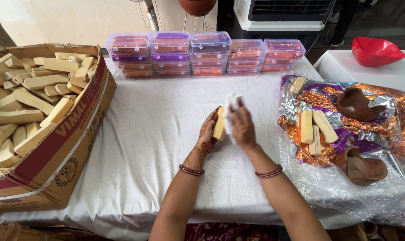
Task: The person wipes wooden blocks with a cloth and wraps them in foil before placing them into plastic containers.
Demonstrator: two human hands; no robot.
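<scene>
Head view: left hand grips a pale wooden block upright over the middle of the white-clothed table, and right hand pinches a white cloth against it. Cardboard box of blocks sits at the left edge, lidded plastic boxes along the far edge.

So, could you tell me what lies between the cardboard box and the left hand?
Only bare white tablecloth lies between the cardboard box and the left hand, seen in the head view.
</scene>
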